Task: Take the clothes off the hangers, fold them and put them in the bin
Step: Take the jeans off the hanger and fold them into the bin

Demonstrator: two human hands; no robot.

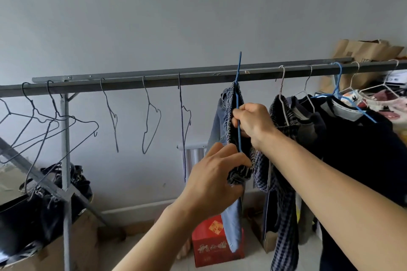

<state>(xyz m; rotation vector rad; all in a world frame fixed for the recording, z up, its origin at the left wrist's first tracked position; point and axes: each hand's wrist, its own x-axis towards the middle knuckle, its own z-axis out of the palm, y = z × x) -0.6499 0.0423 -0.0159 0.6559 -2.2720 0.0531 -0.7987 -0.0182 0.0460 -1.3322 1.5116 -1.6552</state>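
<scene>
Hands at the blue hanger (238, 116)

Right hand (253, 121) pinches the hanger's wire, hook above the rail (154, 80); left hand (217, 176) grips the striped garment (236, 174) bunched on it.

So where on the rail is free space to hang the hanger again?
The rail is bare between the thin dark hanger and the blue hanger that the right hand holds. Right of it, the clothed hangers crowd together. The empty hangers at far left overlap.
</scene>
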